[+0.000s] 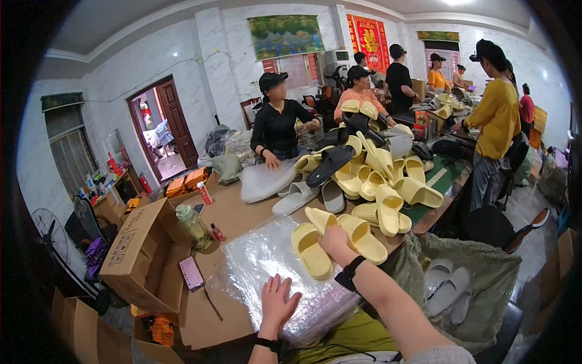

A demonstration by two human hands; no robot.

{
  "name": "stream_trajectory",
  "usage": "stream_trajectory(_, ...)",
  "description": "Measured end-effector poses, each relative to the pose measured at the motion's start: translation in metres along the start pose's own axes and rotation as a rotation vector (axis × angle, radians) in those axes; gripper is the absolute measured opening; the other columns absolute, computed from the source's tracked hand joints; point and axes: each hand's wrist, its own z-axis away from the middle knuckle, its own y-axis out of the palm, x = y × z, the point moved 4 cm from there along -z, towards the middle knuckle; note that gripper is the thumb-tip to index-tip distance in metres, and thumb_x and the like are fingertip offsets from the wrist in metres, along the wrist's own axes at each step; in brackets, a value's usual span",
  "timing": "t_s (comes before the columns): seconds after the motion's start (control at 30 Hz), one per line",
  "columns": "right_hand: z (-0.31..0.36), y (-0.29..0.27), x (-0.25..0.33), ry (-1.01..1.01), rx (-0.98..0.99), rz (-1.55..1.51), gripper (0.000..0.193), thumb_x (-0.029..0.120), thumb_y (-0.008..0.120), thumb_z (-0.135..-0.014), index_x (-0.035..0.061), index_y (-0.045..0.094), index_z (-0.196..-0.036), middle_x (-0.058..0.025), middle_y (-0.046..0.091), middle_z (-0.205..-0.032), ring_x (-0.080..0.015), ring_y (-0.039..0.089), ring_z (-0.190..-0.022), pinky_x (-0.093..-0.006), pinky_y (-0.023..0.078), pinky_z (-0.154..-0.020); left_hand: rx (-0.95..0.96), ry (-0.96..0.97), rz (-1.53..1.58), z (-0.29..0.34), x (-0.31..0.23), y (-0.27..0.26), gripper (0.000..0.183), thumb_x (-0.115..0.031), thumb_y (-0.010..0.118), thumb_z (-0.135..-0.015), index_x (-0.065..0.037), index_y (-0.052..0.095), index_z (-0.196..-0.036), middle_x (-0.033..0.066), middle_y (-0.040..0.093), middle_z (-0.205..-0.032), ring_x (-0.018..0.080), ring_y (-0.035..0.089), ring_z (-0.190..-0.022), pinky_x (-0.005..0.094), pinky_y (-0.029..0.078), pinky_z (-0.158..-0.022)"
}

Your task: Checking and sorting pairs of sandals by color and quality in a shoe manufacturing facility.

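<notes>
A: What's the room like?
B: White marbled walls [167, 70], a brown door [174, 121] standing open, and several people gathered around a long table [221, 327] faced in brown board.

A: And on it?
B: A big heap of slippers [370, 164], mostly pale yellow with some black and grey, rises toward the far right edge. An open carton [139, 255] stands at the left edge; a stack of clear plastic [251, 255] lies along the near edge.

A: How are the hands posed?
B: The right forearm slants in from the near right corner, a black band at its wrist. That right hand [335, 242] points away, knuckles up, fingers bent down between two yellow slippers [311, 255] near the near edge, just beside the plastic. I can't tell whether its grip closes on either one.

A: The left hand [279, 304]?
B: Palm down on the plastic, fingers spread, thumb out: a wide, unfilled grip.

A: Anything smaller?
B: Beside the carton, a lidded jar [193, 227], then a phone [191, 273].
</notes>
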Motion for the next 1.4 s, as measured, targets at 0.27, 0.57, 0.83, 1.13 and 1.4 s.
stream_trajectory(0.27, 0.040, -0.046, 0.037, -0.143, -0.285, -0.351, 0.041, 0.039, 0.065, -0.090, -0.0010, 0.063, -0.100, -0.0218, 0.064, -0.097, -0.0416, 0.064, -0.092, -0.0514, 0.052, -0.081, -0.010, -0.011, 0.002, 0.002, 0.002, -0.001, 0.063, -0.054, 0.066, -0.088, -0.011, 0.064, -0.134, 0.0274, 0.049, -0.147, 0.0457, 0.038, -0.140, 0.0537, 0.025, -0.118)
stream_trajectory(0.57, 0.087, -0.020, 0.081, -0.312, 0.259, -0.537, 0.063, 0.058, 0.060, -0.092, 0.0005, 0.066, -0.118, -0.0252, 0.069, -0.106, -0.0412, 0.066, -0.102, -0.0467, 0.051, -0.089, -0.024, -0.119, 0.418, -0.008, -0.025, -0.026, 0.054, -0.024, 0.083, -0.077, -0.007, 0.065, -0.125, 0.0159, 0.064, -0.129, 0.0329, 0.059, -0.122, 0.0414, 0.046, -0.103)
stream_trajectory(0.83, 0.085, -0.009, 0.074, -0.354, -0.052, -0.344, 0.054, 0.051, 0.056, -0.096, -0.0016, 0.060, -0.108, -0.0199, 0.064, -0.105, -0.0391, 0.063, -0.100, -0.0498, 0.052, -0.085, 0.030, 0.001, 0.043, -0.002, -0.011, -0.018, 0.049, -0.031, 0.076, -0.082, -0.009, 0.067, -0.124, 0.0144, 0.065, -0.127, 0.0386, 0.052, -0.125, 0.0476, 0.040, -0.108)
stream_trajectory(1.13, 0.096, 0.006, 0.077, -0.401, -0.123, -0.009, 0.046, 0.044, 0.065, -0.092, 0.0011, 0.058, -0.105, -0.0147, 0.062, -0.101, -0.0306, 0.065, -0.088, -0.0416, 0.057, -0.067, -0.071, 0.095, -0.004, -0.002, -0.008, -0.012, 0.043, -0.033, 0.072, -0.078, -0.011, 0.073, -0.114, 0.0128, 0.066, -0.126, 0.0381, 0.051, -0.119, 0.0473, 0.040, -0.106)
stream_trajectory(1.4, 0.083, 0.001, 0.059, -0.354, -0.328, 0.053, 0.034, 0.026, 0.062, -0.090, -0.0002, 0.058, -0.110, -0.0159, 0.059, -0.104, -0.0303, 0.063, -0.094, -0.0439, 0.057, -0.069, 0.037, 0.005, -0.066, 0.002, 0.000, -0.001, 0.051, -0.035, 0.068, -0.088, -0.009, 0.064, -0.132, 0.0175, 0.054, -0.144, 0.0411, 0.038, -0.138, 0.0512, 0.030, -0.117)
